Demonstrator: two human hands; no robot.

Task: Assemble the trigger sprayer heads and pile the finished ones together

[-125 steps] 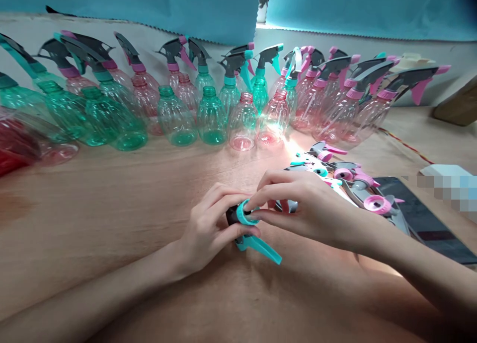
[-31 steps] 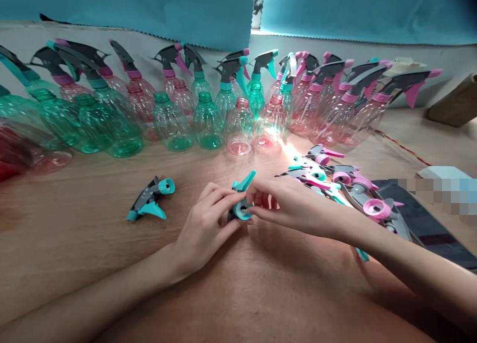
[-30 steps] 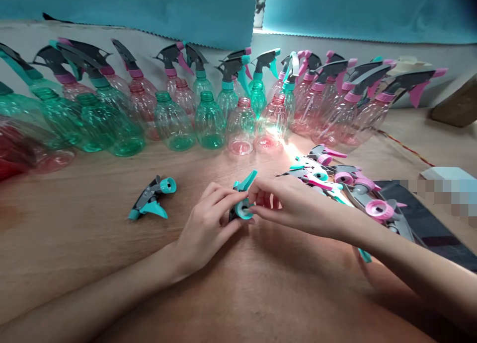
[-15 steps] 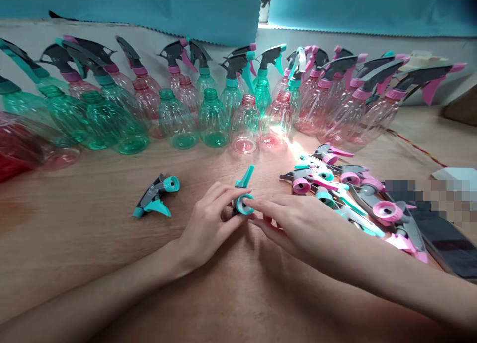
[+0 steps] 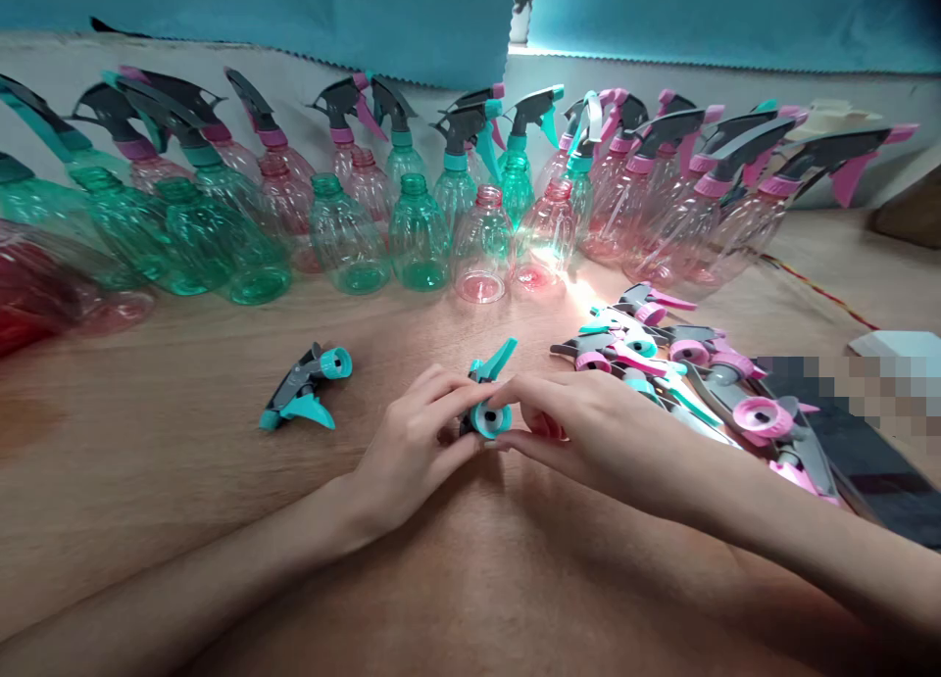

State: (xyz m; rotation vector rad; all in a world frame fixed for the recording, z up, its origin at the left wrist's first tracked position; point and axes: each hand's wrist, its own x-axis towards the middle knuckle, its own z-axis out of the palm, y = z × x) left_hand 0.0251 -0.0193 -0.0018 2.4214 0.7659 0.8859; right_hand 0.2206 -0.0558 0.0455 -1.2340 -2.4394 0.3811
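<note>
Both my hands hold one grey and teal spray head just above the wooden table. My left hand grips its body from the left. My right hand pinches its teal screw cap from the right, with the trigger pointing up and away. A second grey and teal spray head lies on the table to the left, apart from my hands.
A pile of pink and teal spray heads lies right of my hands. Rows of green bottles and pink bottles, some capped, stand along the back. A dark flat device lies at the right.
Since 4.2 s ago one spray head has been laid on the table at the left and another picked up. In the last half second my right fingers closed back onto its cap.
</note>
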